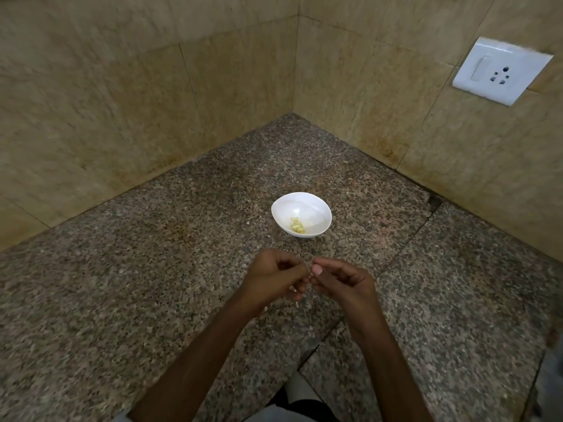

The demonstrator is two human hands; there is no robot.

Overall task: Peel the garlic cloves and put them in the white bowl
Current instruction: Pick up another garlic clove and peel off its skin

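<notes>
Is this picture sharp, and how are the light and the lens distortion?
Head view: soft overall; left hand and right hand motion-smeared, so the pale bit they pinch is unclear. Same view: dim, even, yellowish light, no glare; wall joints bend from the wide lens.

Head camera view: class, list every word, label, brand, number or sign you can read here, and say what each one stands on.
None: no text can be read anywhere in this view.
The switch and socket plate shows no lettering, the white bowl is plain, and the granite counter and wall tiles carry no marks.
</notes>
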